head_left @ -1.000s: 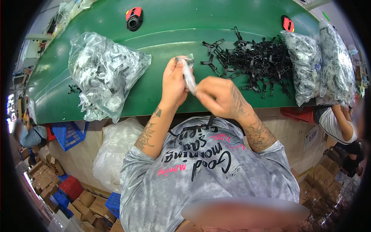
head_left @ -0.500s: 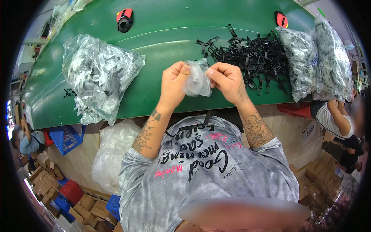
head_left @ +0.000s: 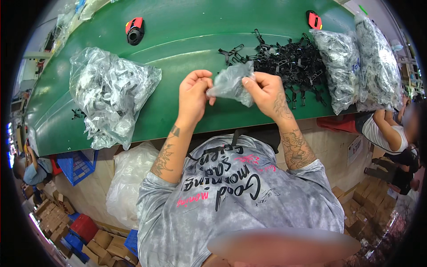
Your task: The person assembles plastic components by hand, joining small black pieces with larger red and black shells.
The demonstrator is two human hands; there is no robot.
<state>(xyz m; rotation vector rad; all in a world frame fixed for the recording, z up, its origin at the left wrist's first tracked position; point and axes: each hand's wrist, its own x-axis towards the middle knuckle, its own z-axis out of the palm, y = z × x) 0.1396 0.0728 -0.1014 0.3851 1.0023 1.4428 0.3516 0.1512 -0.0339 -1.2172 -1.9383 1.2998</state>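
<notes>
A crumpled clear plastic bag (head_left: pixel 232 84) is held up over the green table between my hands. My right hand (head_left: pixel 266 91) grips its right side, thumb on top. The bag's narrow left end is pinched in the curled fingers of my left hand (head_left: pixel 195 95). What is inside the bag, if anything, I cannot make out. Just beyond my right hand lies a heap of black plastic clips (head_left: pixel 298 62), branched in shape. Left of my left hand rests a large clear bag (head_left: pixel 109 93) filled with smaller plastic bags holding dark parts.
Two full clear bags (head_left: pixel 336 66) stand at the table's right end. Red-and-black tools (head_left: pixel 134 31) lie along the far side of the green table (head_left: pixel 182 53). Below its front edge are a white plastic sack (head_left: pixel 131 182) and a blue crate (head_left: pixel 78 167). Other people sit at both sides.
The small bag has spread out sideways between my hands. My left hand has shifted slightly left, its fingers loosening. The whole view has swung a little.
</notes>
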